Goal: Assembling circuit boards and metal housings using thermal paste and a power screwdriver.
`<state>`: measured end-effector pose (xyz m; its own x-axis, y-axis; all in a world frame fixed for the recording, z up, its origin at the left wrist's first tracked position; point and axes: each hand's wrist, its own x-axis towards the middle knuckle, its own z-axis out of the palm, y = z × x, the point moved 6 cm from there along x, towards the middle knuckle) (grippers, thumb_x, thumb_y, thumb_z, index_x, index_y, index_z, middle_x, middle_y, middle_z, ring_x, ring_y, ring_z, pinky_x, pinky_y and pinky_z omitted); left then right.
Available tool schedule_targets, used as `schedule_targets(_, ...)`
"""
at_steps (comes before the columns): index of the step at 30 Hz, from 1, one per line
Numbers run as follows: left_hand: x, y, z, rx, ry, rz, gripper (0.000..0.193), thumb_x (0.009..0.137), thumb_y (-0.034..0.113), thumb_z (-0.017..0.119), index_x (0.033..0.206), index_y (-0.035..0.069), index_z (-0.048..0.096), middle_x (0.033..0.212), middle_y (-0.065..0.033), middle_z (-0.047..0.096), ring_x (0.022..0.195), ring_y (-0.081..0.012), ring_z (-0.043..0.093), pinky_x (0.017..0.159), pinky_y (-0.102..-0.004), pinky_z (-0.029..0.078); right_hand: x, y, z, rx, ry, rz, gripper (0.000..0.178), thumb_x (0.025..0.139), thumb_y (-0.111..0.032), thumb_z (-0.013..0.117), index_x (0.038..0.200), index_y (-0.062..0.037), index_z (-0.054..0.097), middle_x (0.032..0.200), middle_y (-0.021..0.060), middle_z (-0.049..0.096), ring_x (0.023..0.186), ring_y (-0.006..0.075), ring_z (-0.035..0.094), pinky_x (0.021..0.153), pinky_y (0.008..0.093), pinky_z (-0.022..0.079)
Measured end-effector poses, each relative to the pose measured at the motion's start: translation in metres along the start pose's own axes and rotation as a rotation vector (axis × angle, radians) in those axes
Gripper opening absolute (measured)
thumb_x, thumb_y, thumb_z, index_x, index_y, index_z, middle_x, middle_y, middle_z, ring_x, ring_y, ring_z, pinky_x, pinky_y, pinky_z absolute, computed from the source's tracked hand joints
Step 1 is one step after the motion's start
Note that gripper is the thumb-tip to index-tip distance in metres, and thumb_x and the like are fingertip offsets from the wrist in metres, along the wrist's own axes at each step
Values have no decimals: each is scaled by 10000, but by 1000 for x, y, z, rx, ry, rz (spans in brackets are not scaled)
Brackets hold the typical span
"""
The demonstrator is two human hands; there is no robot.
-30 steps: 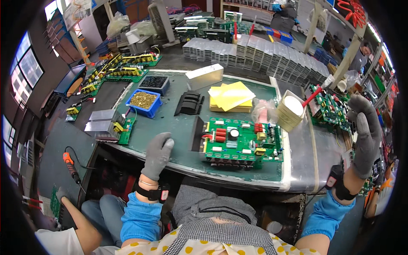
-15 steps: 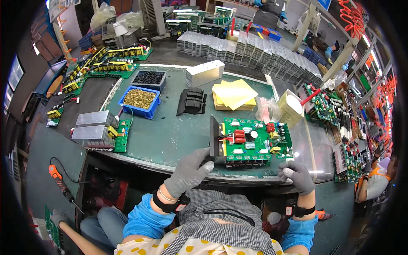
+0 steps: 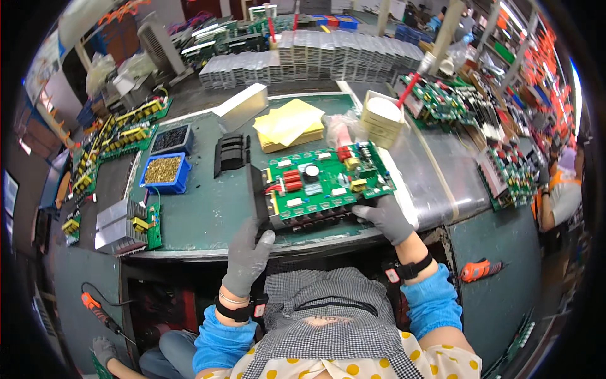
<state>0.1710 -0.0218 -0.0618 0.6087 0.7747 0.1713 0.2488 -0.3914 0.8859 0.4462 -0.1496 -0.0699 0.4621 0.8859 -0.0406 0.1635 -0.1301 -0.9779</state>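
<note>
A green circuit board [image 3: 328, 183] with red, yellow and white components lies on the bench in front of me. A black end plate [image 3: 257, 194] stands at its left end, and dark heatsink fins show under its near edge. My gloved left hand [image 3: 246, 256] grips the near left corner by the end plate, thumb standing out and fingertips partly hidden. At the near right corner, my gloved right hand [image 3: 388, 219] is closed on the edge, its thumb side against the board. Behind the board are black plastic parts [image 3: 231, 155] and a stack of yellow sheets [image 3: 290, 126].
Left on the bench are a blue bin of brass-coloured screws [image 3: 165, 174], a bin of black pieces [image 3: 172, 139] and a finned heatsink [image 3: 120, 227]. A box holding a white tub [image 3: 382, 117] stands behind right. Orange electric screwdrivers [image 3: 476, 270] lie at both sides. A co-worker [image 3: 558, 189] sits far right.
My view has swung right, so the bench things sit further left. My right hand has come in from beside the board onto its near right corner. The board is now turned slightly, right end farther away.
</note>
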Motion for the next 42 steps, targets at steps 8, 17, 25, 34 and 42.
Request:
schedule_targets(8,-17,13,25,-181,66,-1,447,913,82,574,1322,-54,458,1204,-143,556,1075,-211,568,916,-339,476,11,2,3,43,-109,-148,252,828,-225,719,1010,-53,693,926,58,678,872,174,611,818,325,477)
schedule_targets(17,-20,32,29,-189,100,6,404,870,16,510,1270,-41,519,1105,-77,603,997,-156,543,916,-294,428,22,20,13,-154,-181,-46,401,815,-317,742,1142,-94,681,1145,128,681,1063,269,629,940,360,468)
schedule_targets(25,18,66,54,-108,-125,110,411,872,45,530,1274,-38,531,1164,-102,601,1013,-180,566,907,-290,445,-23,21,-37,-315,264,-313,346,837,-178,693,1150,-42,632,1134,165,642,1081,309,588,950,394,446)
schedule_targets(34,44,91,110,-345,-516,111,441,886,73,602,1303,-52,532,1240,-143,617,1146,-218,581,1000,-320,431,-108,58,-163,-18,1043,-215,363,802,-141,686,1134,-9,622,1099,99,661,1006,222,603,900,359,469)
schedule_targets(42,24,37,63,-381,-395,-23,353,871,92,580,1193,-53,583,1105,-101,638,1053,-192,583,956,-324,446,-107,97,-245,-203,1461,-142,338,804,-112,720,1123,-19,656,1073,147,694,975,288,643,888,366,470)
